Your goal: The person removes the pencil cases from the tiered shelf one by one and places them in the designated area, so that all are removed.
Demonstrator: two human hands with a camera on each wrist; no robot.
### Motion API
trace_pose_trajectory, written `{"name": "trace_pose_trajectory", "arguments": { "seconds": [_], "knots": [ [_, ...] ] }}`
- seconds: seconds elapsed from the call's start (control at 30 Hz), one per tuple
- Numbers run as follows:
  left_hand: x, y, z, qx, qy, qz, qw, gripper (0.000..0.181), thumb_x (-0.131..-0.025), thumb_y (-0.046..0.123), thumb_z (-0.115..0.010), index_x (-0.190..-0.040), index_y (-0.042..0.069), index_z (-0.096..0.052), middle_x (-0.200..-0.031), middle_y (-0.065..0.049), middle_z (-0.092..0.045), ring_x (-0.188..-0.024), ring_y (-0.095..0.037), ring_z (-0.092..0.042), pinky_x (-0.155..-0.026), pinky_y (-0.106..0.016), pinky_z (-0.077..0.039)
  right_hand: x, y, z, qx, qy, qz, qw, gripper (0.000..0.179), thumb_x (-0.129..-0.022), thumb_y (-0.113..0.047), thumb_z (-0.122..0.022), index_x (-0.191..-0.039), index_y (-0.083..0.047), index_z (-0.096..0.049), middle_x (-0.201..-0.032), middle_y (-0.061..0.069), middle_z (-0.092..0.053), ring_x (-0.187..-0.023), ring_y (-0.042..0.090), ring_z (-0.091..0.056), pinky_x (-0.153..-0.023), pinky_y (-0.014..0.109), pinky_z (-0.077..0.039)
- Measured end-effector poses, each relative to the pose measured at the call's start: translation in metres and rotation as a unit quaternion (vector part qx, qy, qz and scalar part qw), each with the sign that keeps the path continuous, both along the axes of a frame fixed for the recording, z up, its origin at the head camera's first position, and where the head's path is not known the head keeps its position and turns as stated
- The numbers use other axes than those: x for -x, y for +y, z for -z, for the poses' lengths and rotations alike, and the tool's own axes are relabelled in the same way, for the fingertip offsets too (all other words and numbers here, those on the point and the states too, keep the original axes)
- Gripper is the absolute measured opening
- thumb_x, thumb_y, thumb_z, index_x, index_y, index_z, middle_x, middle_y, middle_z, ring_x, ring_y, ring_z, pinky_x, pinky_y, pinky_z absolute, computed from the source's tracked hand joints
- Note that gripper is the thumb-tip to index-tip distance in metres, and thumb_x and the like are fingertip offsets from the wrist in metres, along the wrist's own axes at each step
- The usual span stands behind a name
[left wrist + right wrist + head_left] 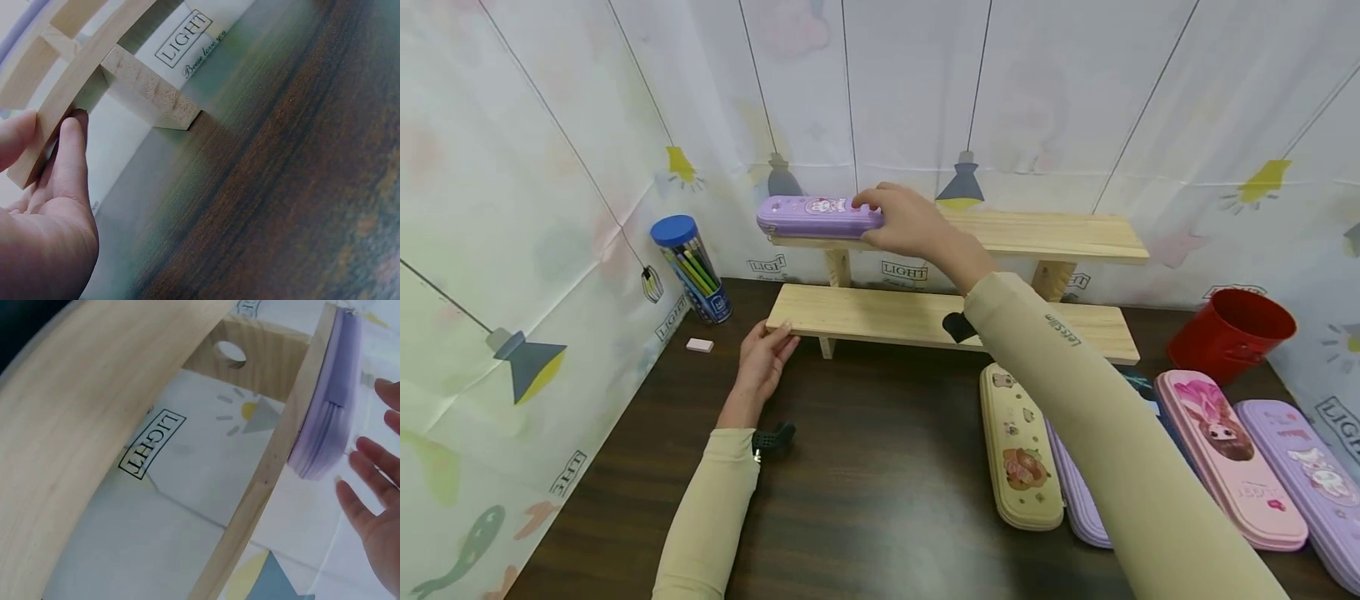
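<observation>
A two-tier wooden shelf (865,312) stands against the patterned curtain. My left hand (760,362) grips the left end of its lower board, thumb and fingers on opposite faces of the wood (65,94). On the left end of the upper board (1037,233) lies a purple pencil case (805,218) with a white cartoon picture. At the case's right end is my right hand (913,223). In the right wrist view, that hand's fingers (375,472) are spread loosely beside the case (328,419), not curled round it.
Left of the shelf stands a clear tub of pencils (696,271) with a blue lid, near a pink eraser (700,344). A red bucket (1232,337) is at the right. Yellow (1022,450), pink (1228,467) and purple (1311,483) pencil cases lie in front, partly behind my right sleeve.
</observation>
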State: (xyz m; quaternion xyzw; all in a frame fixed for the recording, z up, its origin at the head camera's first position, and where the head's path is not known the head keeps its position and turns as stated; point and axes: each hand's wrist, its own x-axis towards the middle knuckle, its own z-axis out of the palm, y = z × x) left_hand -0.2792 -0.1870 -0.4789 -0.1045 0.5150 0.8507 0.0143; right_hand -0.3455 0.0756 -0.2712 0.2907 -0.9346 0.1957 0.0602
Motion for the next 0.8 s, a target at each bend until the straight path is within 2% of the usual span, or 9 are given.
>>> {"name": "trace_pose_trajectory", "arguments": {
  "seconds": [0.17,0.23,0.33,0.47,0.57,0.7,0.8],
  "knots": [
    [0.003,0.009,-0.002,0.002,0.004,0.012,0.9999,0.049,-0.100,0.010,-0.059,-0.145,0.006,-0.039,-0.127,-0.011,-0.056,-0.104,-0.010,-0.068,-0.096,-0.022,-0.058,0.011,-0.001,0.002,-0.016,0.003,0.026,0.9995,0.056,-0.085,-0.022,-0.063,-0.140,-0.017,-0.055,-0.145,0.011,-0.051,-0.137,0.031,-0.042,-0.116,0.051,-0.039],
    [0.004,0.012,-0.002,0.002,0.002,0.013,0.9999,0.050,-0.100,0.010,-0.059,-0.145,0.006,-0.039,-0.129,-0.012,-0.055,-0.103,-0.010,-0.068,-0.095,-0.022,-0.058,0.013,-0.001,0.005,-0.033,0.003,0.026,0.9991,0.061,-0.084,-0.024,-0.062,-0.144,-0.020,-0.051,-0.149,0.011,-0.047,-0.139,0.033,-0.042,-0.117,0.053,-0.036],
    [0.003,0.014,-0.001,-0.001,-0.006,0.011,0.9999,0.049,-0.100,0.010,-0.059,-0.145,0.006,-0.040,-0.129,-0.013,-0.055,-0.102,-0.010,-0.068,-0.093,-0.021,-0.058,0.013,-0.001,0.011,-0.079,0.004,0.026,0.9965,0.067,-0.086,-0.032,-0.061,-0.150,-0.026,-0.043,-0.154,0.012,-0.042,-0.141,0.036,-0.038,-0.115,0.060,-0.035],
    [0.002,0.014,0.000,0.002,-0.003,0.013,0.9999,0.048,-0.100,0.011,-0.059,-0.144,0.006,-0.041,-0.129,-0.013,-0.055,-0.103,-0.010,-0.068,-0.092,-0.020,-0.059,0.010,-0.001,0.017,-0.133,0.024,0.040,0.9900,0.067,-0.088,-0.041,-0.060,-0.151,-0.032,-0.040,-0.154,0.009,-0.041,-0.141,0.035,-0.034,-0.109,0.066,-0.034],
    [0.003,0.014,-0.001,0.008,0.003,0.017,0.9998,0.048,-0.101,0.011,-0.058,-0.145,0.006,-0.041,-0.128,-0.012,-0.055,-0.104,-0.010,-0.068,-0.092,-0.020,-0.058,0.008,0.000,0.017,-0.128,0.027,0.050,0.9902,0.063,-0.088,-0.042,-0.061,-0.148,-0.033,-0.045,-0.153,0.007,-0.042,-0.143,0.033,-0.031,-0.110,0.065,-0.031],
    [0.005,0.016,-0.001,0.010,0.006,0.017,0.9998,0.049,-0.100,0.011,-0.059,-0.145,0.006,-0.040,-0.127,-0.011,-0.056,-0.102,-0.009,-0.068,-0.092,-0.020,-0.058,0.010,0.001,0.017,-0.087,-0.009,0.047,0.9950,0.058,-0.088,-0.036,-0.064,-0.143,-0.026,-0.050,-0.157,0.007,-0.036,-0.151,0.033,-0.020,-0.119,0.070,-0.019],
    [0.005,0.018,0.000,0.006,0.005,0.019,0.9998,0.048,-0.100,0.011,-0.060,-0.144,0.006,-0.042,-0.126,-0.012,-0.056,-0.102,-0.009,-0.068,-0.092,-0.020,-0.059,0.010,0.003,0.019,-0.064,-0.033,0.044,0.9964,0.054,-0.087,-0.032,-0.065,-0.137,-0.022,-0.049,-0.157,0.008,-0.037,-0.152,0.033,-0.021,-0.119,0.075,-0.012]
  ]
}}
